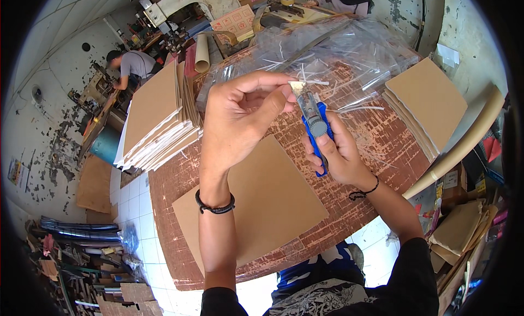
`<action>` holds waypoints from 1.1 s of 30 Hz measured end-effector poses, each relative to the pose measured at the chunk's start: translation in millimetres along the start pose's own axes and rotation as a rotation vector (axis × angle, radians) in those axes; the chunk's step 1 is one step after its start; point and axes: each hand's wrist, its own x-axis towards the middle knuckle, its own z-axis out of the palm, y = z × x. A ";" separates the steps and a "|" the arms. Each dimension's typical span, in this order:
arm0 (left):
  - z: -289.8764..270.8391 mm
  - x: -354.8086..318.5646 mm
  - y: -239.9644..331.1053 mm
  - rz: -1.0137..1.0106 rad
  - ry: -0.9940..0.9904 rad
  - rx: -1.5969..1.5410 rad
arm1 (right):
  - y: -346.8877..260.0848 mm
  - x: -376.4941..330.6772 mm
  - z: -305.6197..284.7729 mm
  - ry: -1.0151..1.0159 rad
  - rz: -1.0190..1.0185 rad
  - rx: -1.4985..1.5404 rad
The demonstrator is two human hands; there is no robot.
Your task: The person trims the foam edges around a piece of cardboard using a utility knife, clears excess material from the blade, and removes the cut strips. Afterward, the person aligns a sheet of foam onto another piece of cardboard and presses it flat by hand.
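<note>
My right hand (pixel 341 152) is wrapped round a blue and grey utility knife (pixel 315 119), its round lock wheel by my thumb. The knife points up and away from me, above the table. At its tip is a cream-coloured piece (pixel 297 86), which the thumb and fingers of my left hand (pixel 245 108) pinch from the left side. The blade itself I cannot make out. Beneath my left forearm a flat brown cardboard sheet (pixel 273 196) lies on the worn brown table (pixel 376 174).
Stacked cardboard sheets stand at the left (pixel 153 114) and a smaller pile at the right (pixel 428 103). Clear plastic sheeting (pixel 360 48) with thin white strips covers the far side. A curved tan edge (pixel 464 152) runs along the right. Two other people are farther back.
</note>
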 end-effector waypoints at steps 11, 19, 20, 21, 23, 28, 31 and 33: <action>-0.9 -0.5 7.5 0.072 0.080 0.316 | 1.6 1.1 -1.2 -0.025 -0.057 -0.064; -3.1 -0.2 6.2 0.100 0.067 0.351 | 1.7 1.7 -0.6 -0.017 -0.072 -0.104; -3.2 -0.2 6.5 0.100 0.065 0.363 | 1.8 2.0 -0.6 -0.019 -0.080 -0.117; -3.1 0.1 6.6 0.100 0.064 0.362 | 1.5 2.0 -0.8 -0.018 -0.080 -0.118; -2.8 0.6 7.2 0.083 0.061 0.390 | 1.0 1.9 -0.9 -0.009 -0.083 -0.140; -1.9 -0.1 7.8 0.079 0.081 0.377 | 3.2 1.9 -1.3 -0.014 -0.089 -0.130; -2.0 0.1 8.2 0.069 0.078 0.387 | 3.4 1.2 -1.9 -0.018 -0.080 -0.117; -1.7 0.2 8.3 0.064 0.074 0.395 | 1.9 0.4 -1.9 -0.018 -0.068 -0.111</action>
